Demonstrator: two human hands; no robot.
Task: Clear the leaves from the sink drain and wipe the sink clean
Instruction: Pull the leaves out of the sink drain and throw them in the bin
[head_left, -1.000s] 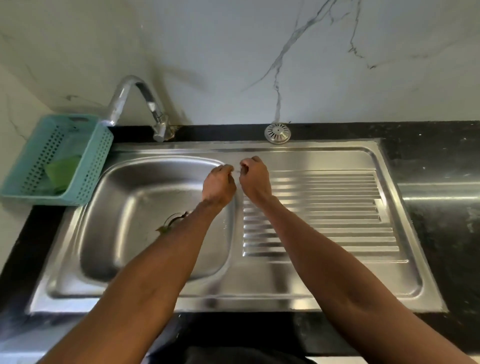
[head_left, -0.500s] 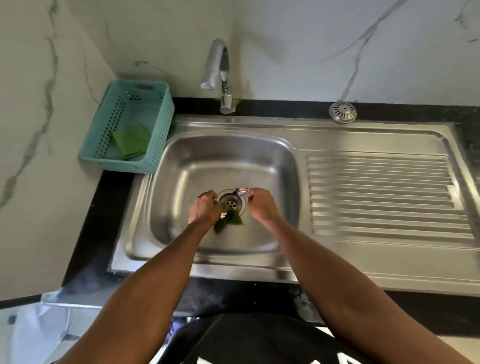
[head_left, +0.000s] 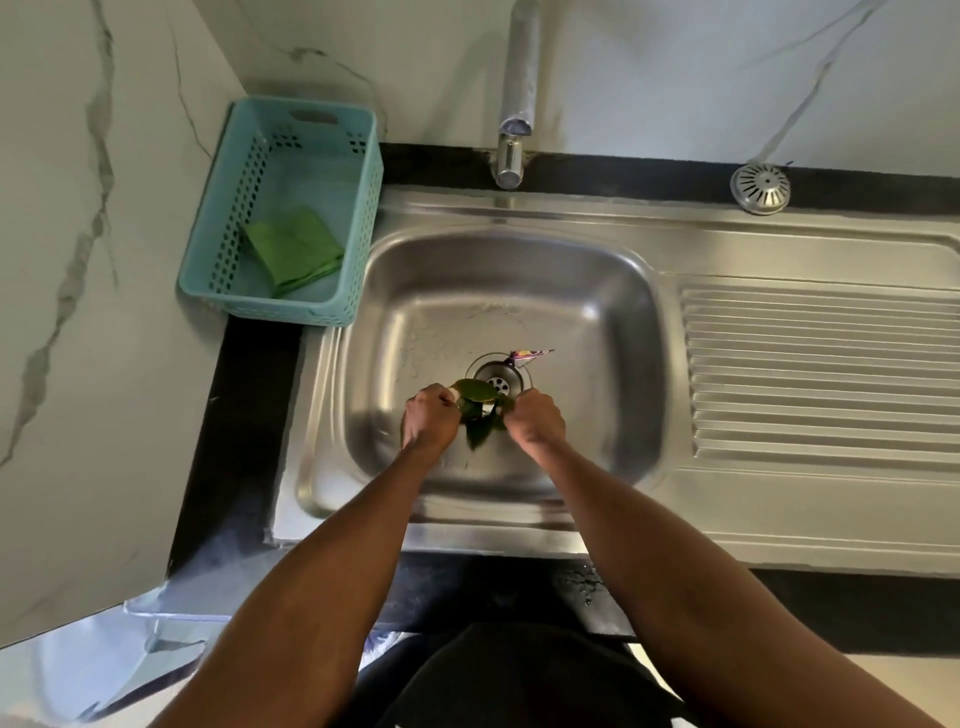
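Green leaves (head_left: 475, 402) lie at the near edge of the round drain (head_left: 500, 380) in the steel sink basin (head_left: 415, 332). My left hand (head_left: 428, 420) grips the leaves from the left with curled fingers. My right hand (head_left: 535, 418) grips them from the right, its fingers curled too. A small colourful scrap of wrapper (head_left: 530, 355) lies on the far right rim of the drain. A folded green cloth (head_left: 292, 248) lies inside a teal basket (head_left: 358, 249) left of the sink.
The tap (head_left: 517, 93) rises behind the basin. A ribbed draining board (head_left: 815, 374) extends to the right. A round metal strainer cap (head_left: 759, 188) sits on the black counter at the back right. White marble walls stand behind and to the left.
Both hands came down from the basin's far rim to the drain and took hold of the leaves. The view swung left and closer over the basin.
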